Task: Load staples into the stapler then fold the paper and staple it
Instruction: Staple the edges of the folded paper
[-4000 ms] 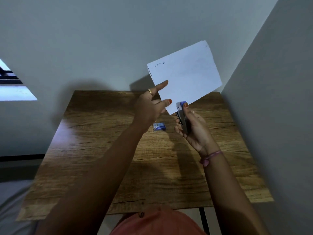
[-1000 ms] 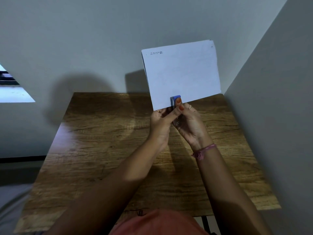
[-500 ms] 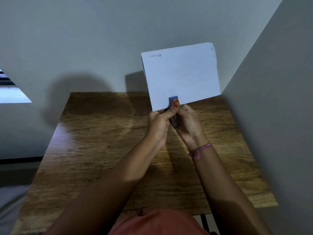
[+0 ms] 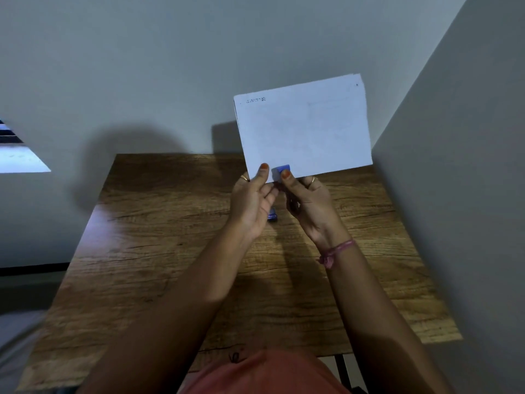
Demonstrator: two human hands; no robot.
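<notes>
A plain grey wall corner backs a brown wood-grain bench (image 4: 176, 251), and above its far edge a person holds the work up in the air rather than flat on the wood. The folded white sheet of paper (image 4: 305, 129) stands nearly upright, tilted a little, its doubled layers showing along the left edge. At its lower edge sits the small blue-capped stapler (image 4: 281, 169), only its blue tip visible over the sheet; the body is hidden behind the right hand (image 4: 309, 203). That hand's fingers are wrapped around the stapler with the thumb pressed on the blue cap. The left hand (image 4: 251, 200) pinches the paper's lower edge just beside the stapler, thumb in front and the other fingers behind. A small blue box (image 4: 272, 216) (probably the staple packet) lies on the bench, mostly hidden between the two hands.

The paper is light and limp, and held only at the bottom it will flop or slide between its layers, so the pinch belongs close to the stapler's mouth, as it is now. The stapler looks small and stiff; it wants a squeeze between thumb and curled fingers, square to the sheet. Whether a staple has gone in I cannot tell.
</notes>
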